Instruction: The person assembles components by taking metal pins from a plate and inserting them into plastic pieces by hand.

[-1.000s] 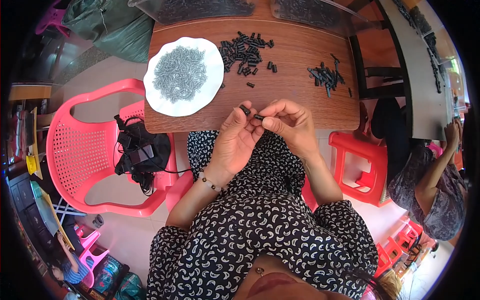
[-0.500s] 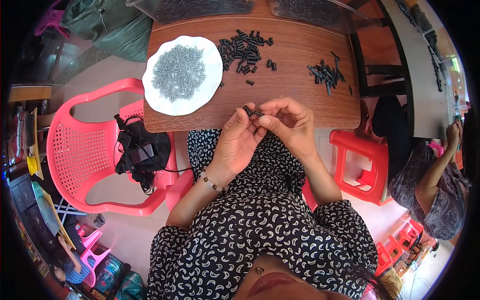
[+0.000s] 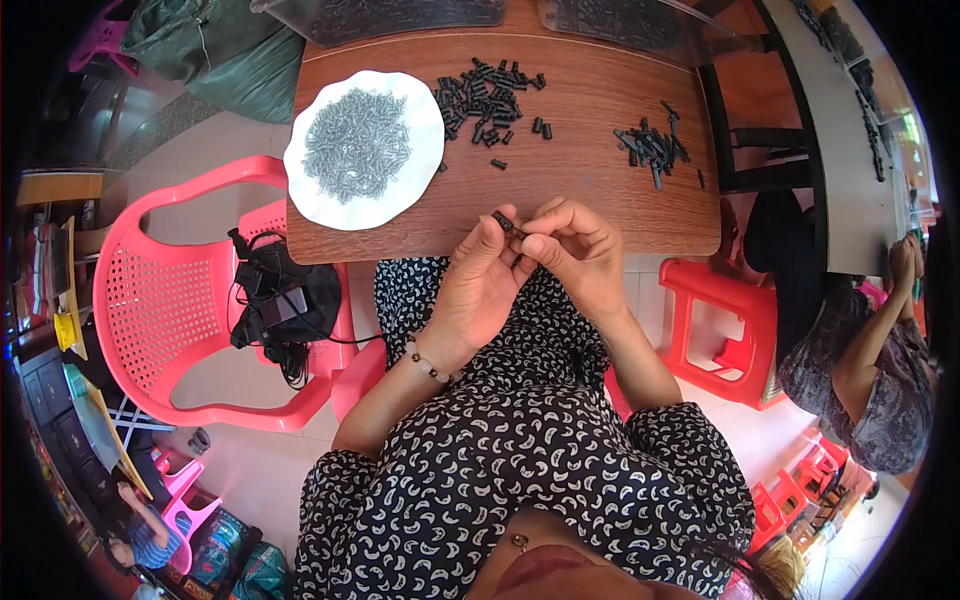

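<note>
part: a small black cylinder (image 3: 507,224), short and dark, lying roughly level with one end toward 10 o'clock; too small to make out more detail.
where: over the near edge of the surface (image 3: 590,130), just above the lap, at the middle of the view.
left hand (image 3: 478,290): comes up from 6 o'clock, fingers curled in, thumb and forefinger tips closed on the 10 o'clock end of the part; a bead bracelet (image 3: 427,364) sits on the wrist.
right hand (image 3: 580,255): fingers bent and bunched, thumb and forefinger tips pinched on the 4 o'clock end of the part; the other fingers folded under.
hands together: fingertips meet at the part, both clamped on it, knuckles nearly touching.
plate (image 3: 415,180): white, round, at 10 o'clock from the hands on the surface, holding a heap of small grey screws (image 3: 357,143).
black pile (image 3: 484,95): loose black parts like the held one, at 12 o'clock from the hands, just beside the plate's right rim, a few strays lying nearer.
second pile (image 3: 653,146): smaller scatter of longer dark pieces at 1 o'clock, well apart from the first pile.
trays (image 3: 640,20): clear plastic, at the far edge of the surface, dark contents inside.
chair (image 3: 170,310): pink plastic, at 9 o'clock, with a black bag (image 3: 280,305) and cords on its seat.
stool (image 3: 725,320): red, at 3 o'clock beside the right forearm.
other person (image 3: 870,360): seated at 3 o'clock near the rim, arm raised.
</note>
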The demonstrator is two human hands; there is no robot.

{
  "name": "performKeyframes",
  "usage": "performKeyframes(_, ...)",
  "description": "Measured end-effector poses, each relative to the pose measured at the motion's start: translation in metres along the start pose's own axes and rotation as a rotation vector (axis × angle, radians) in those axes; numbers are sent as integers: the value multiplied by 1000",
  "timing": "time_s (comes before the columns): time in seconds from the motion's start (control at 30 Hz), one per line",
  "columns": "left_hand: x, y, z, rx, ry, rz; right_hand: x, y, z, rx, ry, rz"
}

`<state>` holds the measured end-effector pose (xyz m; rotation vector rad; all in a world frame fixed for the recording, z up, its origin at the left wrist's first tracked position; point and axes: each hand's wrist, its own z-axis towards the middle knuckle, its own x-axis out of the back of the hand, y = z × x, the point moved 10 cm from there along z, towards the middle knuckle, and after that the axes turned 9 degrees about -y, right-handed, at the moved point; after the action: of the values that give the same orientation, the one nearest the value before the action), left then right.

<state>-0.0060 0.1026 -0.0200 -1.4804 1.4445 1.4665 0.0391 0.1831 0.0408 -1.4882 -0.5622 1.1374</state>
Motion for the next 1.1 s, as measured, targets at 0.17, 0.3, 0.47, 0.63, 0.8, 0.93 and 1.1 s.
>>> performKeyframes(0.17, -1, -4, 0, 21, -15, -17, -1, -1, -1, 26, -19, -16)
performKeyframes(0.3, -2, -3, 1, 17, -2, -2, 1, -1, -1, 27, -7, -8)
performKeyframes(0.47, 2, -4, 1, 16, 16, -25, 0, -1, -2, 32, -16, -16)
performKeyframes(0.63, 7, -6, 1, 14, -7, 0, 0, 0, -2, 20, -14, -27)
performKeyframes(0.8, 6, -2, 1, -23, -31, 71, -3, -3, -5, 60, 13, -55)
performKeyframes(0.93, -2, 5, -1, -78, -83, 140, -6, -9, -6, 141, -18, -182)
performKeyframes(1.1, -10, 6, -4, -92, -123, 235, -8, -10, -8, 109, -9, -167)
